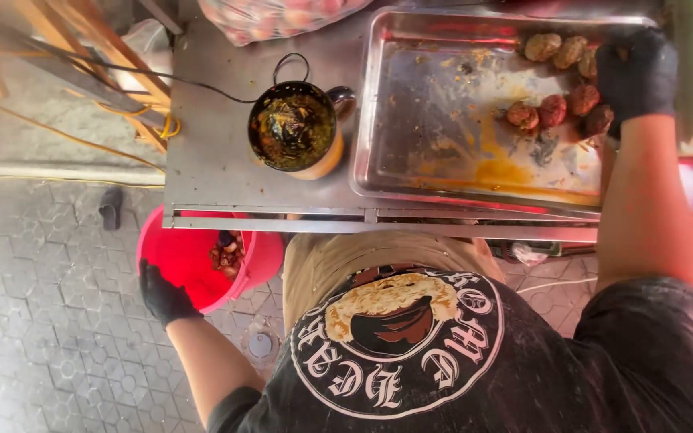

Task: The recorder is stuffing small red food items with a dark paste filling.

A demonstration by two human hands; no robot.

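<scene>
At the far right corner of the steel tray (411, 120), our right hand (635, 74), in a black glove, is closed down over the round brown fruits (553, 110); whether it grips one we cannot tell, since the glove hides the fingertips. Down at the left, below the surface (202, 152), our left hand (162, 295), also gloved in black, curls around the rim of the red bucket (182, 265) and holds it.

We judge the work well along: only a small cluster of fruits is left at the tray's right end, while most of the tray lies bare, smeared with yellow juice and dark scraps. A few brownish pieces already sit inside the bucket. Between tray and bucket, a metal pot (294, 128) of dark pulpy matter stands on the surface, nearly full. Beyond it lies a bag of pinkish fruit (274, 18).
</scene>
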